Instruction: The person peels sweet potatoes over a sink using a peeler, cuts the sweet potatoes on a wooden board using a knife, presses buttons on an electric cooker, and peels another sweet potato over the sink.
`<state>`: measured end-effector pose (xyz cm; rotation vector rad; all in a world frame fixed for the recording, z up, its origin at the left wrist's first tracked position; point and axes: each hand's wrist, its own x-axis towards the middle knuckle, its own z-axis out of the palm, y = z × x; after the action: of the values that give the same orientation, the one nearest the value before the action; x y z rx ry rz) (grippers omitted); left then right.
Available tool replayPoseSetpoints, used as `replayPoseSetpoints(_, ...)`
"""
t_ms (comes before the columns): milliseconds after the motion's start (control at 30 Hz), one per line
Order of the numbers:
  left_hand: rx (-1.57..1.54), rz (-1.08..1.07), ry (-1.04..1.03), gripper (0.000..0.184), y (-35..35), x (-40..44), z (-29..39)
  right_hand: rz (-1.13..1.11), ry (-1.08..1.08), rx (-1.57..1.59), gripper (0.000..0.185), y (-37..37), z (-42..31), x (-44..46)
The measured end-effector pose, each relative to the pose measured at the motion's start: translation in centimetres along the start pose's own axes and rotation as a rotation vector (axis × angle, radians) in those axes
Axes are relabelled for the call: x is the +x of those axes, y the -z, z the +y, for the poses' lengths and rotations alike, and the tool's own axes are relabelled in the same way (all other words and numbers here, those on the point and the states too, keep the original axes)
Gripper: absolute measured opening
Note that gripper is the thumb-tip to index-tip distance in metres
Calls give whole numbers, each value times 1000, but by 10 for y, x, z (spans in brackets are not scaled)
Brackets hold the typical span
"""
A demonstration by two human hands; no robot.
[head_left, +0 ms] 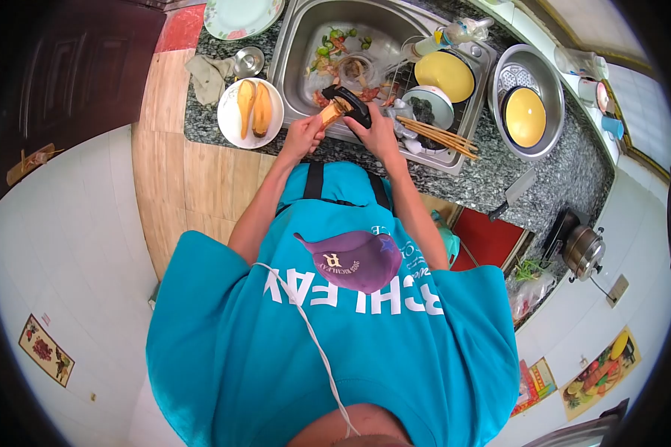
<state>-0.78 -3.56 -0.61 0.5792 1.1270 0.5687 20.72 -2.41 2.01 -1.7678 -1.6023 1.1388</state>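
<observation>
My left hand (304,137) is closed round a short yellow-orange piece of produce (330,115) at the near edge of the sink. My right hand (379,135) grips a black tool (357,110), apparently a peeler, against the far end of that piece. Blur and small size hide its blade. To the left of my left hand, a white plate (231,124) holds two long yellow pieces (262,110) with darker ends. Below the hands lies the steel sink (294,67), with red, green and pale food scraps (335,48) scattered on its bottom.
Right of my hands, chopsticks (440,136) lie across the sink edge beside a white bowl (434,104) and a yellow bowl (447,74). A steel basin (552,130) holds another yellow bowl (525,119). A cleaver (516,192) lies on the granite counter. A grey cloth (207,78) lies left.
</observation>
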Motion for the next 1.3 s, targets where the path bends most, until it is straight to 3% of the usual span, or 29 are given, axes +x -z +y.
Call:
replayPoseSetpoints(100, -103, 19, 30, 35, -1, -13, 8, 49, 22, -44, 45, -1, 14, -9)
replayPoseSetpoints(133, -192, 44, 41, 35, -3, -19, 15, 84, -73, 4, 45, 10, 27, -12)
replayPoseSetpoints(233, 22, 54, -91, 36, 3, -11, 2, 106, -175, 73, 45, 11, 28, -13)
replayPoseSetpoints(300, -50, 60, -74, 37, 2, -5, 3, 69, -110, -95, 50, 4, 16, -3)
replayPoseSetpoints(433, -109, 68, -10, 41, -1, -2, 2, 144, -105, -24, 50, 6, -2, -5)
replayPoseSetpoints(567, -26, 117, 43, 42, -12, 4, 12, 20, 16, 49, 50, -2, -34, -16)
replayPoseSetpoints(633, -169, 54, 138, 41, -15, 8, 17, 1, 24, 41, 49, -7, -34, -19)
replayPoseSetpoints(700, -217, 91, 142, 38, -21, 11, 16, -53, 39, 26, 43, -8, -35, -18)
replayPoseSetpoints(1000, -288, 79, 32, 31, -28, -2, 24, -77, 104, -37, 45, -5, -31, -17)
replayPoseSetpoints(1167, -298, -28, 66, 36, -14, 3, 7, -42, 180, -57, 45, -4, -16, -14)
replayPoseSetpoints(1233, -369, -3, 85, 35, -16, -13, 18, 95, -71, -146, 46, 10, -2, -5)
replayPoseSetpoints(1300, -426, 22, 104, 35, -12, -19, 27, 187, -71, -125, 48, 20, 23, -4)
